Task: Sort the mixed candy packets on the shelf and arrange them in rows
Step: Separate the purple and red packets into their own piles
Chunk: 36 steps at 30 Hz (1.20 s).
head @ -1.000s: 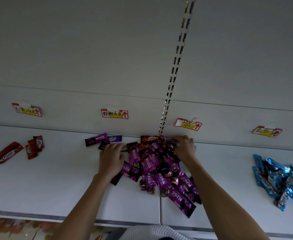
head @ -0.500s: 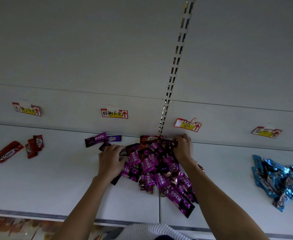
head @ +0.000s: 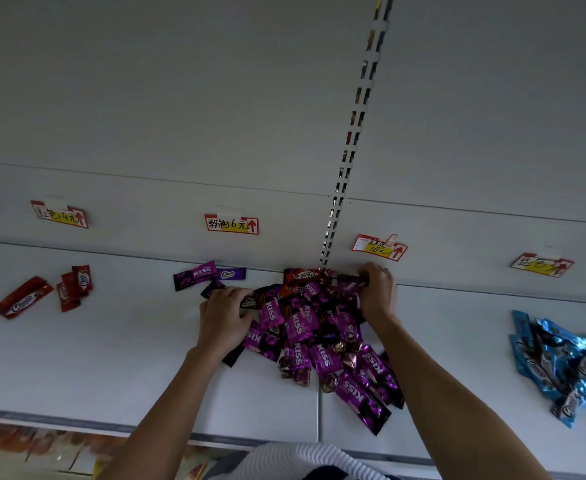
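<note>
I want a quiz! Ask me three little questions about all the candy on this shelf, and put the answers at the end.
1. True or false: the blue packets lie at the right end of the shelf.
2. Look at the left hand and the right hand. Which touches the mixed pile? A left only, B right only, C both.
3. Fill in: the packets at the far left are coloured ____.

Key: 1 true; 2 C; 3 red.
</note>
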Each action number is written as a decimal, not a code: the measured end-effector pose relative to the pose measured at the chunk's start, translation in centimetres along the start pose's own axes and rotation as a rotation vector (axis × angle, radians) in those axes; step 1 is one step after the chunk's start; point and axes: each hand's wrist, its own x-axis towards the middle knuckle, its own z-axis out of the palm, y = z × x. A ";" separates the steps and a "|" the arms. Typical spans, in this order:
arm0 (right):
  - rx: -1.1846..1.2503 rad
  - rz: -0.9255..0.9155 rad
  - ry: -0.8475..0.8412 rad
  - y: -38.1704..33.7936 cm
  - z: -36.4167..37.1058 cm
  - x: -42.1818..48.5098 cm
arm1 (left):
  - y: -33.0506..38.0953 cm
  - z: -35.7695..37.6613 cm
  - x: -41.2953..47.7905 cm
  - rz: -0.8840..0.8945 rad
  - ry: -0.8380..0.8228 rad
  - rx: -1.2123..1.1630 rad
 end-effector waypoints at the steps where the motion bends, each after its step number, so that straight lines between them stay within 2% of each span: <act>1: 0.052 0.014 -0.003 -0.1 -0.2 0.0 | 0.0 0.0 0.0 -0.004 -0.001 0.003; 6: 0.383 0.254 -0.234 0.1 -1.7 -0.1 | 0.5 0.2 0.1 -0.021 0.036 0.012; 8: 0.631 0.346 -0.303 0.4 -2.4 -1.0 | 0.6 0.4 0.1 -0.012 0.035 0.012; 11: 0.861 0.381 -0.392 0.6 -3.2 -2.5 | 0.6 0.5 -0.1 -0.003 0.033 0.024; 15: 0.906 0.334 -0.479 0.4 -3.7 -3.5 | 0.7 0.4 -0.8 0.010 0.026 0.078; 18: 0.851 0.296 -0.556 0.4 -4.1 -3.9 | 0.9 0.2 -1.3 0.015 0.027 0.074; 22: 0.540 0.216 -0.721 0.4 -5.3 -4.1 | 0.6 -0.5 -1.8 0.024 0.017 0.044; 25: 0.465 0.210 -0.633 0.2 -5.6 -4.1 | 0.4 -1.3 -2.1 0.037 0.031 -0.049; 29: 0.676 0.458 -0.281 0.9 -5.1 -3.9 | 0.8 -2.1 -2.7 -0.020 0.044 -0.283; 32: 0.599 0.572 -0.058 2.0 -4.8 -3.5 | 0.4 -2.2 -3.0 -0.092 0.055 -0.370; 34: 0.500 0.549 -0.054 2.1 -4.7 -3.5 | 0.2 -2.2 -3.0 -0.141 0.055 -0.399; 36: 0.326 0.454 -0.141 1.6 -4.7 -3.6 | 0.0 -2.1 -2.8 -0.158 0.043 -0.384</act>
